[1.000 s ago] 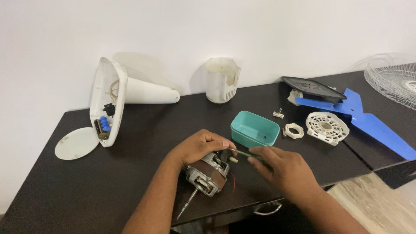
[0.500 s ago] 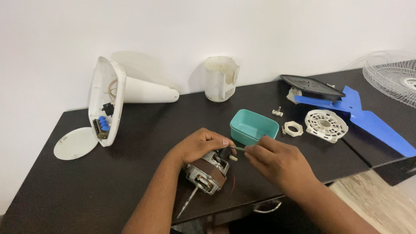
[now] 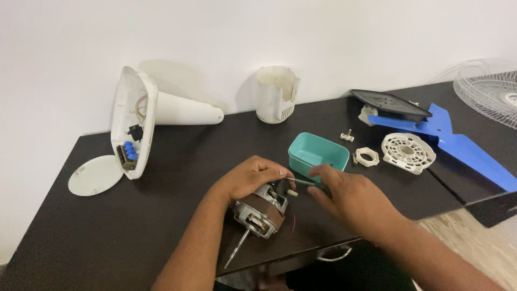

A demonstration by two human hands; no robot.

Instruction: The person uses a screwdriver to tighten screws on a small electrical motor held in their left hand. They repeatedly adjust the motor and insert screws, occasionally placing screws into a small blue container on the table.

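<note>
Left hand [image 3: 253, 178] sits on top of the small brown & silver metal fan motor [image 3: 261, 211], fingers wrapped round it, near the bottom middle of the frame on the black table [image 3: 107, 242]. Right hand [image 3: 350, 196] pinches a thin green-handled screwdriver [image 3: 302, 182], tip pointing left at the motor's top. Teal plastic box [image 3: 318, 153] is just behind the hands. White cone-shaped fan base [image 3: 145, 116] lies upper left; blue fan blade [image 3: 463, 145] far right.

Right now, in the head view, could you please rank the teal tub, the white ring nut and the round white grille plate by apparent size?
1. Teal tub, largest.
2. Round white grille plate.
3. White ring nut, smallest.
</note>
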